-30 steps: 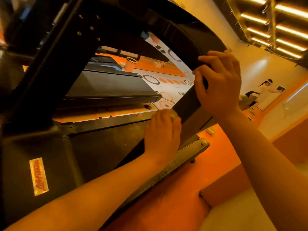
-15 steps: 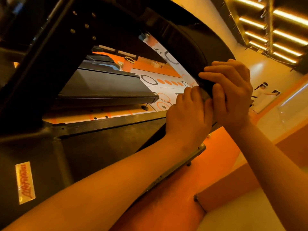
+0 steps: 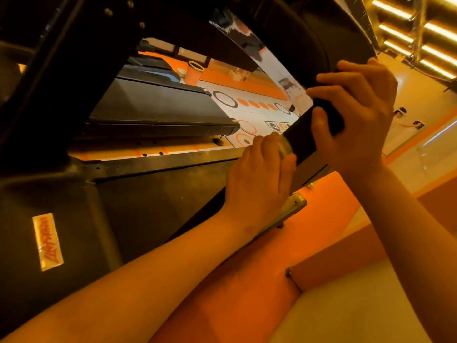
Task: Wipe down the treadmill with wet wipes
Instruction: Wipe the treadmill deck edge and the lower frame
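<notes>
Gold-foil logo sticker (image 3: pixel 47 241) gleams on the dark cover at the far left of the black treadmill (image 3: pixel 148 214). Further right, the left hand (image 3: pixel 257 179) has its fingers curled round a pale crumpled wet wipe (image 3: pixel 284 146) and presses it against the slanting black upright bar (image 3: pixel 303 139). Just beside it, the right hand (image 3: pixel 356 120) grips the same bar higher up, its thumb laid on the front. Glossy orange floor (image 3: pixel 329 216) shows beneath both wrists, and a small figure in white (image 3: pixel 401 117) stands far off to the right.
</notes>
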Available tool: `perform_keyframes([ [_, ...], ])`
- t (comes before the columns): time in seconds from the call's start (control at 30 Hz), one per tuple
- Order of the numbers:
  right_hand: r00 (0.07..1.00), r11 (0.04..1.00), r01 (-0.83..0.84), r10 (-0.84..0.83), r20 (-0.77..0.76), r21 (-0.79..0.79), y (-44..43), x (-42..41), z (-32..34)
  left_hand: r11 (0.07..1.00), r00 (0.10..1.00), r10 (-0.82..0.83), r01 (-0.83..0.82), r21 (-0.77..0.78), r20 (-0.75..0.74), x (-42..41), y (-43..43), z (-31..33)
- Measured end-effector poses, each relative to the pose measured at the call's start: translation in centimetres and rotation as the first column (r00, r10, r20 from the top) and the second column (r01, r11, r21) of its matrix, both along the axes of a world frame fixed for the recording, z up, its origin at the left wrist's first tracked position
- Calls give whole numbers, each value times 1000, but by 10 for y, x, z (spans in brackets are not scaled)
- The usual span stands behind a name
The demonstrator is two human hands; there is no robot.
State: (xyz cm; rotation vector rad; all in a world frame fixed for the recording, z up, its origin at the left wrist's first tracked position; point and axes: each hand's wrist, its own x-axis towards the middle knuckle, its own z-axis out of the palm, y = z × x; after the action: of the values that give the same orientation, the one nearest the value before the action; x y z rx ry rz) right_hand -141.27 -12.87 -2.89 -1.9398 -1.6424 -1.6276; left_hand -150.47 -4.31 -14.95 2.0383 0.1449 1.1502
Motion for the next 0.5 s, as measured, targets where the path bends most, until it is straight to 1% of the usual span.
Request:
perform_keyframes([
  [0.1,1000,999,7,-6,-9,45,1,-1,-3,1000,999,18,-19,-15,-37,-14,5,-21],
  [0.17,999,998,38,-38,-11,48,2,-4,-5,999,997,36,-37,-13,-71,-22,8,-33],
  [0.23,997,997,75,-76,18,28,2,-10,-13,997,992,83,-82,9,-93,-29,10,-44],
  [0.3,995,995,95,-93,34,-39,3,-22,-31,992,986,122,-120,30,-114,-35,11,-54],
  [0.37,995,985,104,-103,8,-138,6,-36,-57,990,981,141,-136,48,-131,-40,13,-65],
  [0.43,991,967,128,-135,-17,-218,12,-50,-81,993,981,114,-112,21,-158,-45,15,-77],
  [0.5,985,952,158,-172,-32,-262,19,-61,-95,996,980,82,-89,-31,-182,-52,17,-90],
])
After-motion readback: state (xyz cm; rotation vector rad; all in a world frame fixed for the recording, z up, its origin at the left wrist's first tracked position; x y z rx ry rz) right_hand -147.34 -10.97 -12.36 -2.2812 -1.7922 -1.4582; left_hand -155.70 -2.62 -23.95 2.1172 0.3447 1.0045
